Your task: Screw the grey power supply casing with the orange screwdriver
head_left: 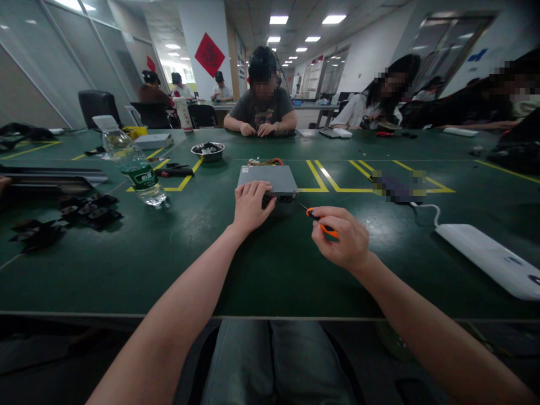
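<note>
A grey metal computer power supply (270, 175) lies flat on the green table, with coloured wires at its far side and a black socket facing me. My left hand (253, 205) grips its near left edge, fingers on top and thumb at the front. In my right hand (343, 236) is a screwdriver (329, 229) with an orange and black handle. Its thin shaft points at the right end of the power supply's near face. Whether the tip touches a screw there is too small to tell.
Left of me stand a water bottle (141, 174), black parts (90, 211) and a metal bowl (208, 151) of small pieces. A white power bank (485, 256) with a cable lies at right, by a blurred phone (399, 187). Across the table sits a person (264, 107).
</note>
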The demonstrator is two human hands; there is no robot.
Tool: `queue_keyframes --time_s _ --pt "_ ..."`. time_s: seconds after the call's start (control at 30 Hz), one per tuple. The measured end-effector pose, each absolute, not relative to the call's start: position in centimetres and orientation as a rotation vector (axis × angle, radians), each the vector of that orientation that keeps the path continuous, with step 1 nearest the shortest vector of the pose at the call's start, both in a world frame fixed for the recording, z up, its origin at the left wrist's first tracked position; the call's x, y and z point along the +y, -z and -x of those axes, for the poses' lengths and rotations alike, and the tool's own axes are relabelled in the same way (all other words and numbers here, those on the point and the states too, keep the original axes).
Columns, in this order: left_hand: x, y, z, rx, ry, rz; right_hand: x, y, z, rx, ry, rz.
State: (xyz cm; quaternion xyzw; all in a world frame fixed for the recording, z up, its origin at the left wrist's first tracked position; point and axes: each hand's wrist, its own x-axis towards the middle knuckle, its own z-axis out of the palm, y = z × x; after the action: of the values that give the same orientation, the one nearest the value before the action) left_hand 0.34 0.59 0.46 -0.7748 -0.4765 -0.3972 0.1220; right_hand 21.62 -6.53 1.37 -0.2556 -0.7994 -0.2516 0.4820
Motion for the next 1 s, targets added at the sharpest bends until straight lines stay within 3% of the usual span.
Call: queue_keyframes --time_s 0.37,1.0 --pt "0.6 -0.4 -0.4 -1.351 1.186 2.242 -7.6 -1.9 -20.6 -1.912 0.858 0.663" --pt "0.5 -0.4 -0.4 -1.345 1.186 2.249 -7.6 -1.2 -20.1 -1.992 0.647 0.636"
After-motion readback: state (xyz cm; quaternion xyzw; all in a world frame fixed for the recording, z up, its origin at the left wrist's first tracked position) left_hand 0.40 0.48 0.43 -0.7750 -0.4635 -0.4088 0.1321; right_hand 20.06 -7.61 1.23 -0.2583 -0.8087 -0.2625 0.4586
